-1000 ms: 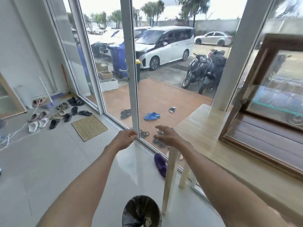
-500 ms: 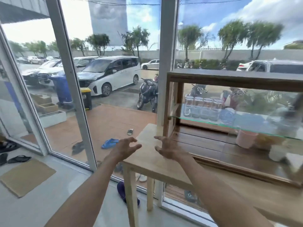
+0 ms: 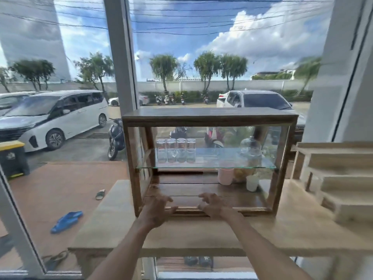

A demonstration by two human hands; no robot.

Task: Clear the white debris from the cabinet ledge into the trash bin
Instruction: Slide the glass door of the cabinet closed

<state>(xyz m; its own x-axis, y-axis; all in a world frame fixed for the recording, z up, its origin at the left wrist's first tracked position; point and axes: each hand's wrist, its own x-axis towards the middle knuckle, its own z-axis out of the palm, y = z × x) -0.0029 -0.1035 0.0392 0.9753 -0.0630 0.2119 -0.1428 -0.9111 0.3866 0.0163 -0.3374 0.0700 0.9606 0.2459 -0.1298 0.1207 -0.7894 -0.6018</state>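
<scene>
A dark wooden cabinet (image 3: pixel 210 117) with a glass shelf stands on a light wooden table (image 3: pixel 113 225) against the window. My left hand (image 3: pixel 156 209) and my right hand (image 3: pixel 212 205) hover with curled, spread fingers at the cabinet's front bottom ledge (image 3: pixel 187 210), roughly a hand's width apart. Both hold nothing. I see no white debris on the ledge; motion blur and my hands cover part of it. The trash bin is out of view.
Inside the cabinet are several glass jars (image 3: pixel 175 150) on the glass shelf, a pink cup (image 3: pixel 225 176) and a white cup (image 3: pixel 252 182) below. A stepped wooden rack (image 3: pixel 341 178) sits at the right. Glass window panes stand behind the table.
My view swung from the floor and trash bin up and right to face the cabinet. Both hands moved from mid-air near the table corner to the cabinet's front ledge.
</scene>
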